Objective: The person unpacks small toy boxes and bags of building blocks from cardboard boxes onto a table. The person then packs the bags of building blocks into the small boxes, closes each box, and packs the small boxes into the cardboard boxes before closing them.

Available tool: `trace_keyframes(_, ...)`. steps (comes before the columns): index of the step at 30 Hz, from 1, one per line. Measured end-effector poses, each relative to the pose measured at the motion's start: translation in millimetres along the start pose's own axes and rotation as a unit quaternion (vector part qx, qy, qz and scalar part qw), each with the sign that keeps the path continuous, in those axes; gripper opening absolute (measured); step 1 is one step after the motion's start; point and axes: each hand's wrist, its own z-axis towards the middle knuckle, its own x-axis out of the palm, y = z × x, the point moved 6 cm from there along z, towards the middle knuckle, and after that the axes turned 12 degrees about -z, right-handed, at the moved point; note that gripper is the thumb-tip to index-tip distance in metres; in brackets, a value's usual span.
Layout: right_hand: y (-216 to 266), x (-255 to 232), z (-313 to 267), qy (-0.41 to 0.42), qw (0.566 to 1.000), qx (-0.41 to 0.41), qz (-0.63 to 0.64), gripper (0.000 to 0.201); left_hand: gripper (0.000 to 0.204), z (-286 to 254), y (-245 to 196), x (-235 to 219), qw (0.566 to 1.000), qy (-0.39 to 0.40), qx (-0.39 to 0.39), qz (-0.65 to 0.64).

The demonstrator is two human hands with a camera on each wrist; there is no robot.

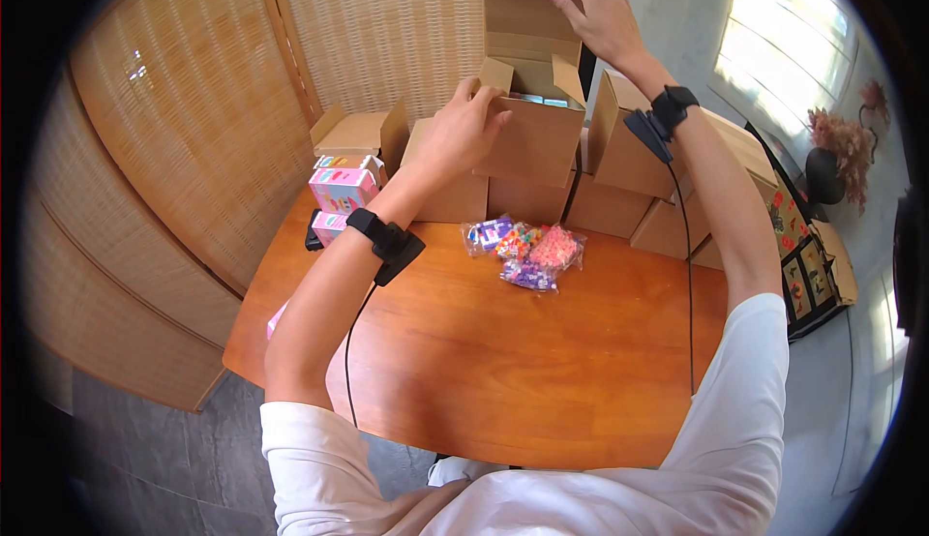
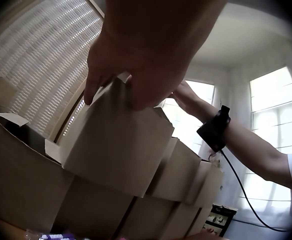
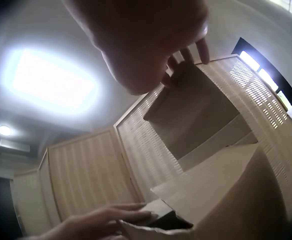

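Note:
A brown cardboard box (image 1: 527,144) stands on top of another box at the back of the table, its lid (image 1: 530,9) raised and side flaps standing up. My left hand (image 1: 463,130) grips the box's left front rim, with fingers over the edge and thumb at the front in the left wrist view. Up at the top of the lid, my right hand (image 1: 605,18) holds its edge with bent fingers; the right wrist view shows the fingertips against the lid panel (image 3: 191,110). Inside the box, pale packages (image 1: 542,101) partly show; the rest is hidden by the front wall.
Several clear bags of colourful small pieces (image 1: 530,251) lie mid-table. More cardboard boxes (image 1: 619,139) are stacked to the right. At left are pink cartons (image 1: 344,188) near an open box (image 1: 363,134). A woven screen (image 1: 377,33) stands behind. Cables hang from both wrists.

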Motion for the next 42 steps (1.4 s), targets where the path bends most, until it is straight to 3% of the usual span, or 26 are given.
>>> trace_keyframes(1,16,-19,-7,-0.014,0.996,0.02,-0.082,0.035,0.045,0,2,-1,1.0,-0.007,0.002,-0.005)
trace_keyframes(2,23,-22,-14,-0.012,0.996,0.018,-0.083,0.035,0.045,1,3,0,1.0,-0.008,0.001,-0.008)
trace_keyframes(4,37,-30,-30,-0.05,0.996,-0.027,0.062,0.028,0.049,2,5,1,1.0,-0.016,0.002,-0.02)
trace_keyframes(5,45,-36,-41,-0.132,0.987,-0.062,0.061,0.023,0.049,3,7,2,1.0,-0.015,0.003,-0.022)
trace_keyframes(8,54,-30,-69,-0.063,0.991,-0.12,-0.005,0.022,0.062,1,7,-2,0.998,-0.043,0.029,-0.045)
trace_keyframes(10,55,-24,-86,-0.042,0.988,-0.147,-0.01,0.024,0.077,1,16,-6,0.988,-0.079,-0.053,-0.126)
trace_keyframes(11,58,-19,-92,-0.034,0.984,-0.175,-0.006,0.026,0.077,2,18,-4,0.987,-0.08,-0.052,-0.126)
trace_keyframes(13,62,-16,-103,0.0,0.976,-0.218,-0.007,0.03,0.084,-1,7,-14,0.979,-0.178,0.06,-0.081)
trace_keyframes(14,64,-17,-105,-0.001,0.976,-0.219,-0.008,0.03,0.084,0,8,-15,0.979,-0.179,0.061,-0.081)
trace_keyframes(16,62,-10,-104,0.071,0.985,-0.133,0.082,0.033,0.081,3,10,-9,0.989,-0.105,0.058,-0.086)
trace_keyframes(19,61,-7,-107,0.1,0.988,-0.066,0.096,0.034,0.078,3,12,-6,0.989,-0.098,0.042,-0.106)
trace_keyframes(22,64,-3,-110,0.092,0.99,-0.057,0.092,0.035,0.074,0,12,-6,0.991,-0.082,0.006,-0.102)
trace_keyframes(29,65,0,-109,0.086,0.992,-0.07,0.059,0.034,0.067,8,15,-8,0.988,-0.115,0.016,-0.101)
trace_keyframes(31,67,-7,-109,0.002,0.997,-0.07,0.033,0.033,0.062,13,15,-9,0.985,-0.112,0.012,-0.133)
trace_keyframes(35,69,-7,-107,-0.011,0.998,-0.062,0.017,0.03,0.051,16,12,-12,0.983,-0.121,0.007,-0.136)
trace_keyframes(37,69,0,-107,0.072,0.994,-0.079,0.035,0.029,0.041,14,12,-10,0.985,-0.107,0.025,-0.136)
trace_keyframes(42,65,1,-108,0.139,0.986,-0.068,0.064,0.03,0.035,6,13,-8,0.98,-0.101,0.047,-0.166)
